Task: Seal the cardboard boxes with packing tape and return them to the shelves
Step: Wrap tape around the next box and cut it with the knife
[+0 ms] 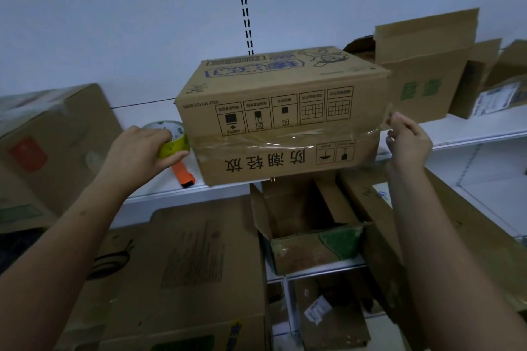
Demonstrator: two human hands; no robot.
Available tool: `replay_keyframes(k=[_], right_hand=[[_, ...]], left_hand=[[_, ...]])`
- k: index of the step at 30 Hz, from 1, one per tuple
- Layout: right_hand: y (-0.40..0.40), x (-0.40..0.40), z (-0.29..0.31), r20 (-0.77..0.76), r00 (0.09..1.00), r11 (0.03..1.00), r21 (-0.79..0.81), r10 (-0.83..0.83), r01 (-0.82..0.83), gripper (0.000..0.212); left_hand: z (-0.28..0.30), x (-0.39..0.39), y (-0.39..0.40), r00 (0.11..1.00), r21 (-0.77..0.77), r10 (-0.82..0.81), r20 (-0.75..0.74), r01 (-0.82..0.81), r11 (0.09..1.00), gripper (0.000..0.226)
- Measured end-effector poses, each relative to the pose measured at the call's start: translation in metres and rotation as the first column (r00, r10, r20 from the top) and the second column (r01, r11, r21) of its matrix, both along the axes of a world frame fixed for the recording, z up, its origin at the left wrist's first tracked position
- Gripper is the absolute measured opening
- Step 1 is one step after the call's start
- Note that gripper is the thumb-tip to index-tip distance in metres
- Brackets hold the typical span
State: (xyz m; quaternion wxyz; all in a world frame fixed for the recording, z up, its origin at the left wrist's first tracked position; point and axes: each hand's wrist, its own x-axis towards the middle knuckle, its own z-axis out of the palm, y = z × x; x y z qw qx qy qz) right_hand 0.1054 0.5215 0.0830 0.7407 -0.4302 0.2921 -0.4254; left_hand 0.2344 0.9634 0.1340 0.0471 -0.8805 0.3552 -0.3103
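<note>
A printed cardboard box (281, 111) lies on its side on the white shelf (467, 129), its flapped face toward me. A strip of clear tape (285, 138) runs across the flap seam from left to right. My left hand (139, 151) grips the yellow-green tape roll (171, 139) at the box's left edge. My right hand (407, 141) is at the box's right edge, fingers curled and pinching the tape's free end against the corner.
An orange box cutter (184, 175) lies on the shelf under the roll. A taped box (51, 151) stands at left, open boxes (427, 71) at right. Below, an open box (310, 228) and a large flat box (185, 273) sit on lower shelves.
</note>
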Motion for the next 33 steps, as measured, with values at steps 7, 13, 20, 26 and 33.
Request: replay_keyframes(k=[7,13,20,26,33], right_hand=[[-0.016,0.012,0.016,-0.129,0.945,0.953,0.069,0.302,-0.295,0.03],[-0.027,0.019,0.014,-0.352,0.864,0.932,0.091,0.359,-0.351,0.024],[0.048,0.045,0.004,-0.232,0.88,0.774,-0.599,-0.413,0.205,0.059],[0.137,0.078,-0.01,-0.287,0.863,0.725,-0.677,-0.417,0.125,0.076],[0.296,0.091,-0.044,-0.355,0.852,0.38,-0.902,-0.385,-0.204,0.1]], left_hand=[[0.002,0.009,-0.015,0.998,-0.004,-0.023,-0.052,0.023,1.0,0.049],[0.007,0.023,-0.011,0.966,-0.022,0.002,-0.258,-0.008,1.0,0.074],[0.013,0.018,-0.029,0.948,-0.033,-0.053,-0.314,0.045,0.998,0.047],[0.011,0.028,-0.029,0.936,-0.062,-0.132,-0.325,0.118,0.991,0.055],[0.013,0.049,-0.013,0.86,-0.006,-0.278,-0.427,0.305,0.952,0.053]])
